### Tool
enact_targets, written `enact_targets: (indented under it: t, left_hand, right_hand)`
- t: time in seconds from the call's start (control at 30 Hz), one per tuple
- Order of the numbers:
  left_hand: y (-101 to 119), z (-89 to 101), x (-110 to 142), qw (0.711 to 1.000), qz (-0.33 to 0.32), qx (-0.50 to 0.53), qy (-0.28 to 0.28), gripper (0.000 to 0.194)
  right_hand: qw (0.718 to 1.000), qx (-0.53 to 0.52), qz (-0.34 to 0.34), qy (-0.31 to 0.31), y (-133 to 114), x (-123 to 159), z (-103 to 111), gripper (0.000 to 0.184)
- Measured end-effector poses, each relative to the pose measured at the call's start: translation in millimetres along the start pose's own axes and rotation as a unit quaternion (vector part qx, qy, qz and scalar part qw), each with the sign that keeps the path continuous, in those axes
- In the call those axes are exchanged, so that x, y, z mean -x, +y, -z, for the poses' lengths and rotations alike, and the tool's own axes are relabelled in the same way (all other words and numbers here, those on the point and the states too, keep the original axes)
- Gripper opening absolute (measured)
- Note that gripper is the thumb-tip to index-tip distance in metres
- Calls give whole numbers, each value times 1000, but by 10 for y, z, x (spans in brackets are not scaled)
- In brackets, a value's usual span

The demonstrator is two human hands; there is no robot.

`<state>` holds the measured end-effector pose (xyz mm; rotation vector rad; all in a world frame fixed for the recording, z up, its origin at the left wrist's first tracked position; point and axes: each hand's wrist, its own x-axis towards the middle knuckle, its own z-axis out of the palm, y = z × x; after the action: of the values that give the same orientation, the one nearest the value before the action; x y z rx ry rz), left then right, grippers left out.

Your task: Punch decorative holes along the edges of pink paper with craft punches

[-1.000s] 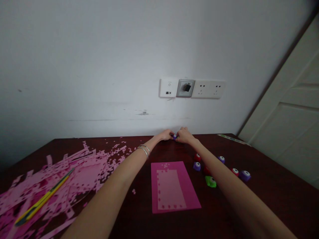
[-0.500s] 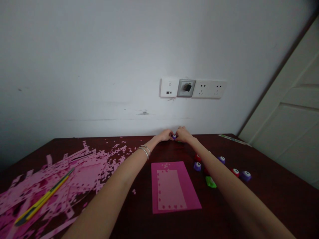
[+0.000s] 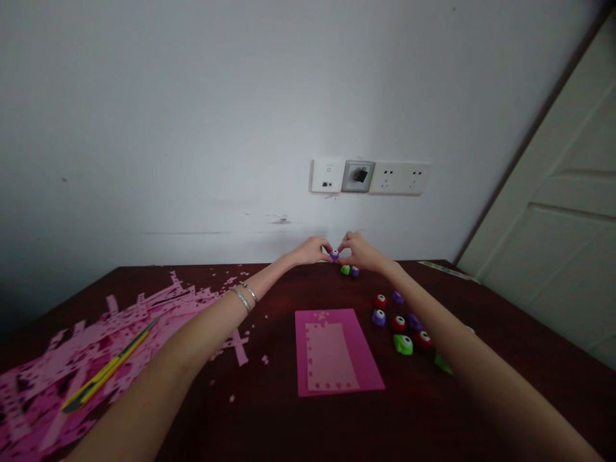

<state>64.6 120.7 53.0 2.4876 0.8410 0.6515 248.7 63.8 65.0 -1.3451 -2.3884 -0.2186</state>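
At the far edge of the table, my left hand [image 3: 312, 251] and my right hand [image 3: 360, 251] hold a small purple craft punch [image 3: 334, 255] between their fingertips. Just below my right hand stand a green punch [image 3: 345, 270] and another purple punch [image 3: 355, 271]. Nearer to me lies a dark pink sheet [image 3: 368, 369] with a paler pink sheet [image 3: 331, 356] on top. Small flower-like shapes line the left and bottom edges of the pale sheet. A few loose pink cut-outs [image 3: 321, 316] sit at its upper edge.
Several red, purple and green punches, among them a red punch [image 3: 380, 301], lie right of the sheets, partly behind my right forearm. Pink paper scraps [image 3: 158, 314] cover the left side, with a yellow utility knife [image 3: 110, 367] on them. Behind the table is a wall with sockets [image 3: 397, 178].
Both hands have risen a little from the tabletop with the purple punch, and my wrists are further apart. The green and purple punches beneath my right hand now show more plainly.
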Motion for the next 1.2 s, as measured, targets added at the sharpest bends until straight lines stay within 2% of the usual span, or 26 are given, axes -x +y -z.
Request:
enact_targets:
  t: [0.1, 0.17, 0.3, 0.53, 0.73, 0.93, 1.1, 1.2]
  left_hand:
    - [198, 82, 220, 1000, -7, 11, -5, 31]
    - [299, 65, 392, 999, -2, 23, -25, 30]
    - [418, -91, 757, 997, 1, 25, -71, 26]
    - [419, -396, 1198, 998, 33, -42, -39, 30]
    - [350, -510, 1277, 994, 54, -71, -57, 31]
    - [307, -545, 1267, 994, 58, -63, -65, 29]
    - [320, -540, 1273, 994, 65, -49, -74, 28]
    - [360, -475, 1291, 993, 65, -52, -79, 30]
  right_hand:
    - [999, -30, 23, 7, -159, 131, 104, 21]
    - [998, -46, 34, -1, -280, 250, 120, 19]
    - [995, -78, 45, -37, -524, 508, 46, 18]
    - [991, -106, 63, -59, -759, 786, -192, 16]
    - [987, -121, 70, -80, -796, 841, -303, 13]
    - [983, -153, 42, -90, -780, 854, -346, 15]
    - [981, -164, 27, -102, -746, 861, -406, 15]
    - [980, -168, 23, -103, -726, 861, -391, 20]
